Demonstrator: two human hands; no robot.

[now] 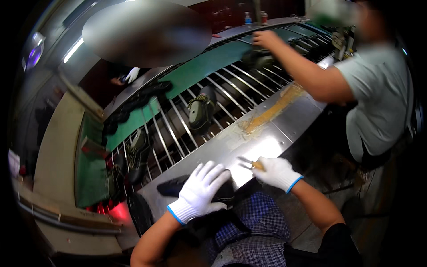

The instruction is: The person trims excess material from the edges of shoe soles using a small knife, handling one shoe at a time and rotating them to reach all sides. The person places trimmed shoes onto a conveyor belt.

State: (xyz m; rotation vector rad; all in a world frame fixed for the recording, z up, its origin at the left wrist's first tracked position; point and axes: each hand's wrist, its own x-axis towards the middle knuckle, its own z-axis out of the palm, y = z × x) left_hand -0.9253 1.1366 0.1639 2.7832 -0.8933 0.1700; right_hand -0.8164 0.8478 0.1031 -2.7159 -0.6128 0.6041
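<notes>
My left hand (200, 190), in a white knitted glove with a blue cuff, lies with fingers stretched over a black shoe (226, 191) at the near edge of the metal ledge. Its palm side is hidden. My right hand (278, 172), gloved the same way, is closed around the yellowish handle of a small hand tool (257, 165). The tool's metal end looks split into two prongs and points left, apart from the shoe. A flat black piece (171, 186), perhaps a sole, lies on the ledge beside my left hand.
Beyond the metal ledge (267, 120) runs a conveyor of metal bars (173, 129) carrying dark shoes (202, 109). A green belt (195, 71) lies behind it. A co-worker (378, 98) reaches over the line at right. A box-like machine housing (62, 155) with a red glow stands left.
</notes>
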